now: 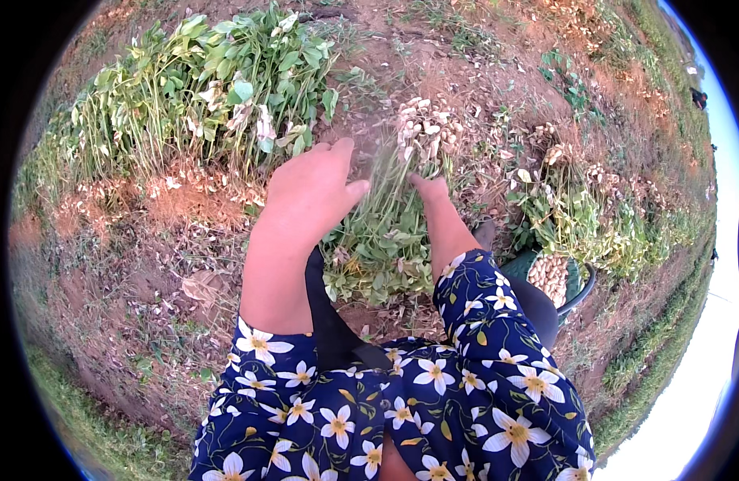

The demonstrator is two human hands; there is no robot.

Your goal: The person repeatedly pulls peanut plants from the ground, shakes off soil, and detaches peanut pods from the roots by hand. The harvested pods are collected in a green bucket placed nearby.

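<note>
A bunch of uprooted peanut plants (pixel 393 198) lies before me, its leafy tops towards my body and its cluster of pods (pixel 428 127) pointing away. My right hand (pixel 430 187) is closed at the right side of the stems, near the pods; part of its fingers is hidden. To the left of the same stems, my left hand (pixel 318 177) has its thumb and fingers apart and holds nothing. Some stems between the hands look blurred.
A large row of pulled peanut plants (pixel 213 96) lies at upper left. On the right, more plants (pixel 562 210) with pods lie beside a green bucket (pixel 580 282) part-filled with loose peanuts (pixel 548 278). Dry leaves litter the soil (pixel 165 288). A distant person (pixel 699 98) appears at far right.
</note>
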